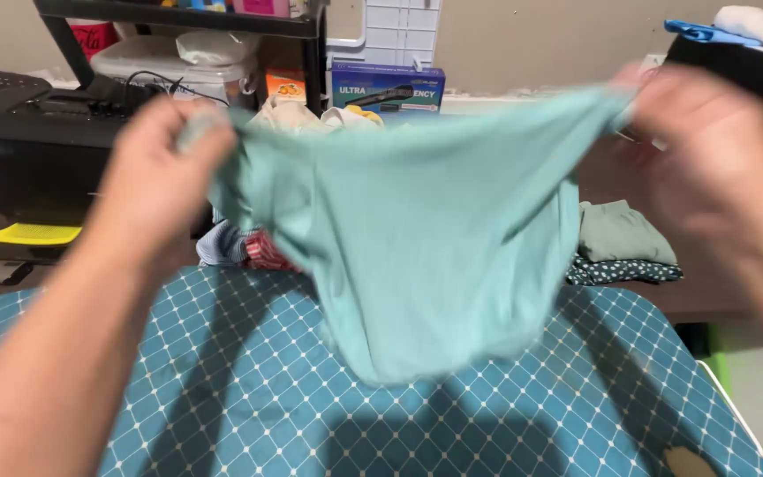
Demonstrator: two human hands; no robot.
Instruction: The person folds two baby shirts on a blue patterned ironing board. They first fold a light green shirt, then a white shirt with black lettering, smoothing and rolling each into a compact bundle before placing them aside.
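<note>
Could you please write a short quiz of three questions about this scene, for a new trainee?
1. True or false: the pale green garment lies flat on the ironing board.
2. Which hand grips the garment's edge on the side of the black machine? A) left hand B) right hand C) neither
3. What lies beyond the board, under the right hand?

Key
1. False: both hands hold it up, and it hangs above the teal checked cover.
2. A: the left hand.
3. A small stack of folded clothes, a grey-green piece on top of a dark dotted one.
</note>
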